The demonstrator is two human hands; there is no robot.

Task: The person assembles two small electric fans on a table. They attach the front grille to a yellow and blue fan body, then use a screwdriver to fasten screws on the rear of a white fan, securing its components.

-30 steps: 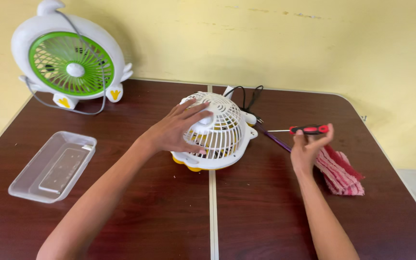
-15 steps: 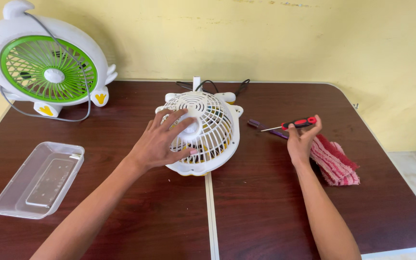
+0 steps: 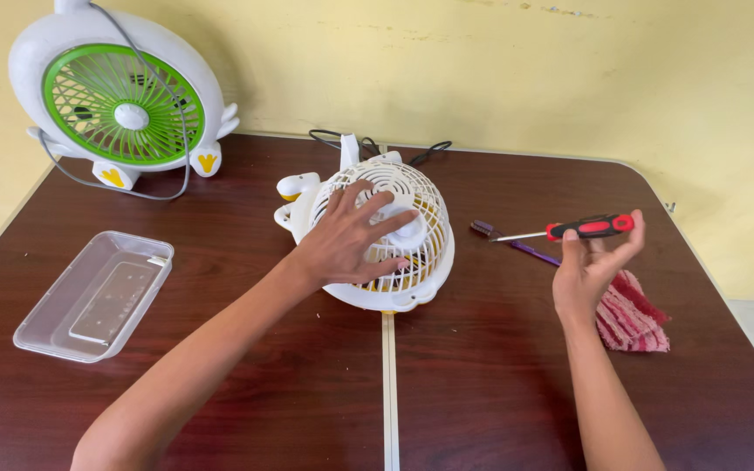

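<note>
White plastic fan [image 3: 394,253] lay grille-up mid-worktop [image 3: 482,392] | my left hand [image 3: 346,240] spread flat on its grille, no clenched grip | right hand [image 3: 591,266] pinched red screwdriver [image 3: 588,228] | fan judged light, grille flexible; hold by rim.

The left hand [image 3: 348,241] hides part of the white fan [image 3: 412,262] grille; the blades beneath stay unclear.

A round white fan with a green grille [image 3: 124,103] stands at the dark wooden table's [image 3: 482,384] far left corner. A clear rectangular plastic tray [image 3: 95,295] lies near the left edge; a red striped cloth [image 3: 634,314] lies near the right edge.
</note>
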